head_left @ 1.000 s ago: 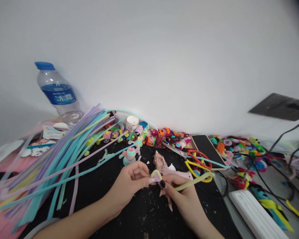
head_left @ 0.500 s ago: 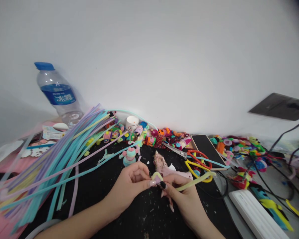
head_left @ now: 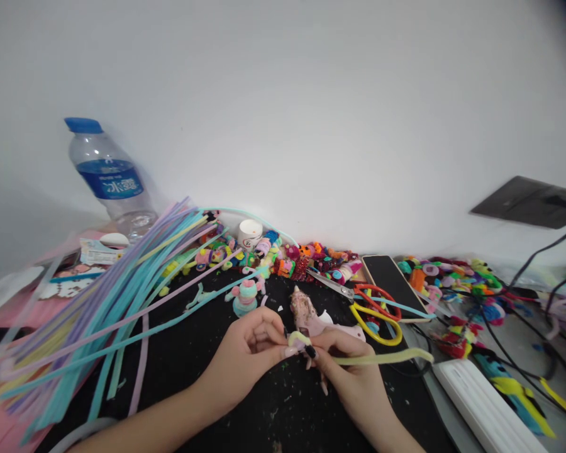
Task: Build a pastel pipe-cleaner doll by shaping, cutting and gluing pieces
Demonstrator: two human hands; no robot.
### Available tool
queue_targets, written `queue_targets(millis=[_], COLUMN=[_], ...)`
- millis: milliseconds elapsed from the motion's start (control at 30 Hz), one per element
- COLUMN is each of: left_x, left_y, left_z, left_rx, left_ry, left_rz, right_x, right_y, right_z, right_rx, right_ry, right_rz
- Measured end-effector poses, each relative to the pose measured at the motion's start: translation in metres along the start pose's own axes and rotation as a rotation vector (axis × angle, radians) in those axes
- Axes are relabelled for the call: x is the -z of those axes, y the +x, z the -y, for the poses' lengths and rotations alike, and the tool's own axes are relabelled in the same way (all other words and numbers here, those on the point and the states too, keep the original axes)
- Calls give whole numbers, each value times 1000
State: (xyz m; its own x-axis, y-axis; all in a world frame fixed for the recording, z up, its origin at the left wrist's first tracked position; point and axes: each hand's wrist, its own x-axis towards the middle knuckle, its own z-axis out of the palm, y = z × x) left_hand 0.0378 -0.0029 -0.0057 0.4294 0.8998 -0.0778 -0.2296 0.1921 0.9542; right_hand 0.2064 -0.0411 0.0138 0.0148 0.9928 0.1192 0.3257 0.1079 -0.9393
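Over the black work surface, my left hand (head_left: 249, 349) and my right hand (head_left: 351, 365) meet fingertip to fingertip. Both are closed in a pinch on a pale yellow pipe cleaner (head_left: 390, 358). Its near end curls round a small lilac piece between the fingertips, partly hidden by them. The long free end sticks out to the right from behind my right hand. Just beyond the hands lies a pink glue gun (head_left: 332, 326) with a crusted nozzle. A small fuzzy pink and blue figure (head_left: 246, 299) stands past my left hand.
Bundled pastel pipe cleaners (head_left: 136, 289) spread across the left. Scissors (head_left: 377, 311) with red and yellow handles lie by a phone (head_left: 391, 283). A water bottle (head_left: 108, 170), a paper cup (head_left: 250, 234) and colourful fuzzy figures line the wall. At right are cables and a white power strip (head_left: 485, 406).
The free end of the yellow pipe cleaner has swung down and further right. The curled end between my fingertips has tilted and dropped slightly. Both hands stay in nearly the same place.
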Motion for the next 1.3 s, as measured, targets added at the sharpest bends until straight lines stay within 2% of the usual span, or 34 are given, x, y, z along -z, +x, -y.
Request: queue_targets(millis=[167,267,400,500,600,800,1300], left_x=[1,3,5,4,3,5,3], left_y=[1,2,2,2,1,3,4], left_z=[0,1,0,-2,-4,-3,-6], left_rx=[-26,-33,-35,-33,25,113,108], left_ry=[16,82,226,254,227,103,81], left_rz=[36,38,53,98,159,197,166], right_x=[5,7,11,14,14,14,8], right_y=[-1,-2,-1,0,0,1,-2], right_z=[0,-2,-4,-4,-3,-3,-1], right_rx=[311,415,522,528,544,537,542], right_ry=[-258,-348,-430,-487,-515,-544,-466], right_rz=[24,78,65,74,93,138,59])
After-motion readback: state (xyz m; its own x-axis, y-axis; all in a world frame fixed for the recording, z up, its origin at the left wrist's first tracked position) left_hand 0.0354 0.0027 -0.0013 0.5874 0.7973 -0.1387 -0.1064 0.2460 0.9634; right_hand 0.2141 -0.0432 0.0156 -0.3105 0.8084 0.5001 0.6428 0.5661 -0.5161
